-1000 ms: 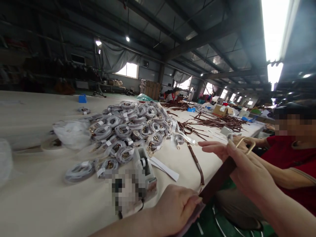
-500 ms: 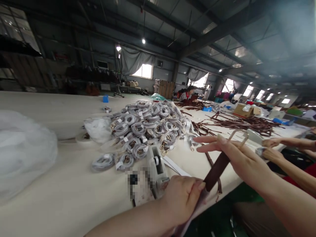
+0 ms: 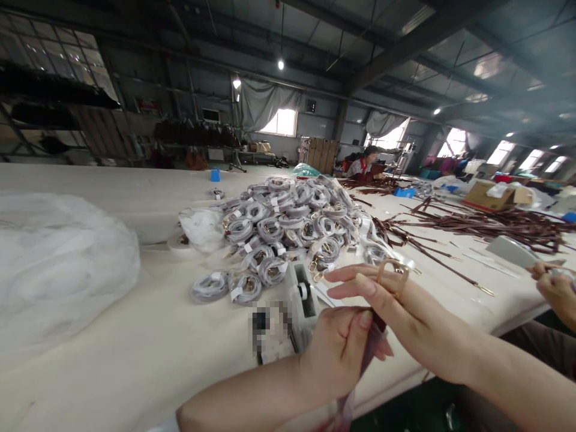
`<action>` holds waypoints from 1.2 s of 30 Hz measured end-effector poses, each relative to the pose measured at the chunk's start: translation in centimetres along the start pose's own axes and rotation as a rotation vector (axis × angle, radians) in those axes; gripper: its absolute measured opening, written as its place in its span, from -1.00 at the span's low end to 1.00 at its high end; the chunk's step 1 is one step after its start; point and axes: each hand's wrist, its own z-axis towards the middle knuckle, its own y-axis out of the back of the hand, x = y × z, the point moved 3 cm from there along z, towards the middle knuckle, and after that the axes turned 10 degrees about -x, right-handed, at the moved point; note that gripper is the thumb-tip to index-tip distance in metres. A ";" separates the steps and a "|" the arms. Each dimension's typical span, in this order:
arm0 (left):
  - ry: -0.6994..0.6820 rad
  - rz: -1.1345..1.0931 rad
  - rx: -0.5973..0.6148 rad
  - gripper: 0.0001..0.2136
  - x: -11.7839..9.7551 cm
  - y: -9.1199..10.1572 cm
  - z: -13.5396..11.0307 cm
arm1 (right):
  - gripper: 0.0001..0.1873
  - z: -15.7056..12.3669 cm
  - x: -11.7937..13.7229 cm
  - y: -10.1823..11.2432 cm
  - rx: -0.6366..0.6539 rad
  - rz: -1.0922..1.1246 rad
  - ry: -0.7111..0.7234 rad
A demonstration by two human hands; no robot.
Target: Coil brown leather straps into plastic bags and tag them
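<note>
A dark brown strap [image 3: 377, 323], partly in clear film, runs between my two hands. My left hand [image 3: 335, 351] is closed round its lower, film-covered part, thumb on top. My right hand [image 3: 407, 315] has the upper end between thumb and fingers, the fingertips pointing left. A gold-coloured metal clasp [image 3: 393, 273] at that end sticks up over the right hand. Just beyond my left hand stands a grey tape dispenser [image 3: 302, 300]. Behind it lies a big pile of coiled, film-wrapped straps [image 3: 292, 222] with white bands and gold clasps.
Crumpled clear plastic [image 3: 63, 264] covers the table's left side. Unwrapped brown straps [image 3: 490, 225] lie back right, near a cardboard box [image 3: 490, 195]. A co-worker's hands [image 3: 555, 288] are at the right edge. Another person [image 3: 366, 163] sits at the far side.
My right hand has moved left and down the strap towards my left hand, so less strap shows between them. The view has swung left.
</note>
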 end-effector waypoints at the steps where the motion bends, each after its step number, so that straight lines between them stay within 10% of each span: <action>1: -0.010 0.024 0.064 -0.51 -0.2 -0.1 0.2 | -0.40 0.2 0.5 0.9 -0.040 -0.050 0.058; 7: -0.081 0.260 0.322 -0.65 -0.8 -0.3 0.8 | -0.38 1.0 4.8 6.4 -0.127 -0.249 0.256; 11: -0.125 0.282 0.287 -0.63 -0.5 -0.4 0.5 | -0.37 0.6 4.6 5.8 -0.062 -0.304 0.185; 26: 0.109 -0.066 0.224 -0.62 0.6 -0.5 0.9 | -0.27 -1.1 -4.3 0.5 0.130 0.088 -0.233; 33: 0.367 -0.209 0.097 -0.59 3.2 -0.9 1.1 | -0.50 -8.2 -12.7 -2.9 -0.069 0.521 -0.446; 36: 0.601 -0.319 0.237 -0.51 5.2 -1.4 1.1 | -0.48 -12.2 -15.2 -3.0 -0.176 0.433 -0.522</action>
